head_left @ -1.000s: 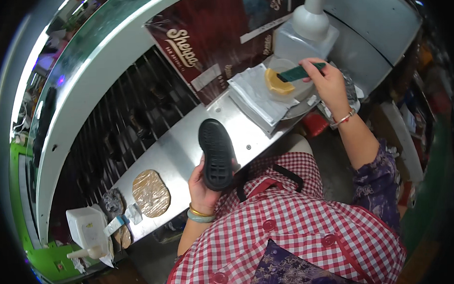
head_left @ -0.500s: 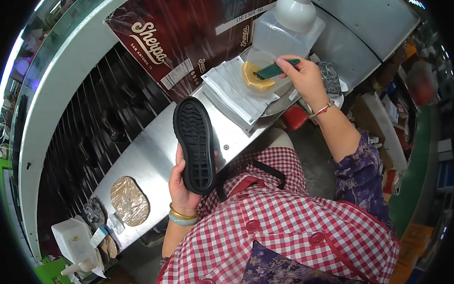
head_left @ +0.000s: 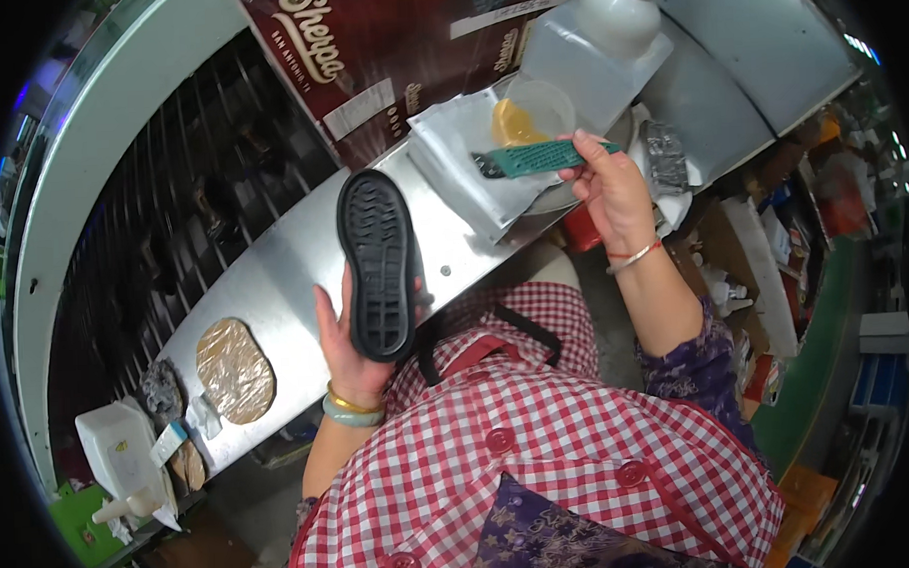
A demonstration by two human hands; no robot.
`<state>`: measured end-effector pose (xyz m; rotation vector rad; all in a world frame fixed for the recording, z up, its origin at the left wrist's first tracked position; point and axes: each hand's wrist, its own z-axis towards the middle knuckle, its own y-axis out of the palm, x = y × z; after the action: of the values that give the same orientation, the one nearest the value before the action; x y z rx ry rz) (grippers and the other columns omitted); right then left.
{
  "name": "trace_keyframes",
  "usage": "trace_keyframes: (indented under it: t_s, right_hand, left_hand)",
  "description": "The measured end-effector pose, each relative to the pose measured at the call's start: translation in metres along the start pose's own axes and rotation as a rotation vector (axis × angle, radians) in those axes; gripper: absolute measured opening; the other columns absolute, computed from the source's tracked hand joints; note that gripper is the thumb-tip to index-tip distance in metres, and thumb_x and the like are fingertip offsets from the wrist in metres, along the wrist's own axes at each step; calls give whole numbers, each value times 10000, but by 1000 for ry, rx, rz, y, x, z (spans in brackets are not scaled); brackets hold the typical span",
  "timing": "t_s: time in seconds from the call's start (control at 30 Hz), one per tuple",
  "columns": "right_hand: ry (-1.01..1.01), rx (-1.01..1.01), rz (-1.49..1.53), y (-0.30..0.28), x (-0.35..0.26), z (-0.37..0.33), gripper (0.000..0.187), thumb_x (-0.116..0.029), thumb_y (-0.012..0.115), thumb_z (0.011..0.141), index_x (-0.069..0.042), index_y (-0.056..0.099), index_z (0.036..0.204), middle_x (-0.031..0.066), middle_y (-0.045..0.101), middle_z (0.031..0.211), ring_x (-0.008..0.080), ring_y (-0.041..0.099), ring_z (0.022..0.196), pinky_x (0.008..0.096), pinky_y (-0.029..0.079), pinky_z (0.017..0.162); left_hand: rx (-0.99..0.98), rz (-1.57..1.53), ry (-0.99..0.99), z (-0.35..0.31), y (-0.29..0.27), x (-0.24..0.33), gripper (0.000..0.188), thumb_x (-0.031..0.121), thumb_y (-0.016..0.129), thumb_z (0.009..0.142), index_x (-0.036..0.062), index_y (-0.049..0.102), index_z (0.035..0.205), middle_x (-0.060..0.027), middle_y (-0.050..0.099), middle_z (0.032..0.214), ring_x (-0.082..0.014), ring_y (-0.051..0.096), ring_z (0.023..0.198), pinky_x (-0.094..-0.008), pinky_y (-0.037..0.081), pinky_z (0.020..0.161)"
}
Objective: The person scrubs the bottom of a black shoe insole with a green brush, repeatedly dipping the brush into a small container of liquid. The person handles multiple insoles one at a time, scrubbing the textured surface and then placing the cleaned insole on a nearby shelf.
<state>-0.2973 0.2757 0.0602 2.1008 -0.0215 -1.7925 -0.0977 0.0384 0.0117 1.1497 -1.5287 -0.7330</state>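
My left hand [head_left: 355, 373] supports a black rubber shoe sole [head_left: 377, 257] from beneath, its cupped side with a gridded heel facing up. The thumb stands off the sole's left edge, while the other fingers are mostly hidden behind it. At the upper right, my right hand [head_left: 614, 193] pinches the handle of a green brush [head_left: 545, 159]. The brush's dark bristle end points left, above a stack of grey-white sheets or bags [head_left: 471, 188]. Just beyond the brush, a clear bowl [head_left: 558, 100] has a yellow piece [head_left: 514, 124] at its rim.
A metal work surface [head_left: 306, 319] runs diagonally, with a film-wrapped oval pad [head_left: 235, 370] at left. A dark conveyor [head_left: 182, 233] with thin rods lies beyond. A maroon carton [head_left: 386, 56] and a translucent white-topped bottle [head_left: 592, 69] stand at the back. A white container [head_left: 120, 451] sits lower left.
My right hand has drawn the brush out of the bowl and toward me, its bristles swinging left. My left thumb has lifted off the sole's edge. The view has shifted slightly.
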Motion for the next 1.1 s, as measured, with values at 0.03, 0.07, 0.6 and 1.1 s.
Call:
trace_keyframes:
  t_s: [0.03, 0.07, 0.6, 1.1]
  right_hand:
    - [7, -56, 45, 22, -1, -14, 283, -256, 585, 901, 15, 631, 968, 56, 653, 818, 86, 598, 634, 166, 392, 476]
    - [9, -99, 50, 44, -3, -29, 275, -245, 577, 907, 19, 626, 968, 63, 653, 817, 92, 610, 637, 170, 406, 479]
    - [-90, -294, -145, 114, 25, -82, 213, -158, 532, 931, 20, 625, 1002, 62, 656, 819, 87, 638, 666, 166, 452, 519]
    - [149, -604, -229, 124, -2, -94, 190, -144, 564, 916, 18, 629, 993, 45, 647, 829, 77, 616, 650, 165, 452, 527]
  left_hand:
    - [20, -38, -8, 0, 1, -2, 704, 646, 214, 901, 201, 226, 1445, -146, 431, 1350, -377, 505, 1139, -456, 492, 854]
    - [23, -78, -16, -1, 0, -2, 724, 670, 219, 887, 205, 237, 1442, -144, 433, 1350, -393, 492, 1146, -466, 474, 864]
    - [-14, -55, 17, -15, 10, 2, 818, 728, 179, 849, 165, 203, 1443, -161, 455, 1295, -333, 519, 1123, -433, 515, 838]
    - [-113, -68, -122, -20, 17, 20, 861, 728, 152, 853, 87, 264, 1416, -140, 471, 1305, -269, 518, 1141, -429, 431, 958]
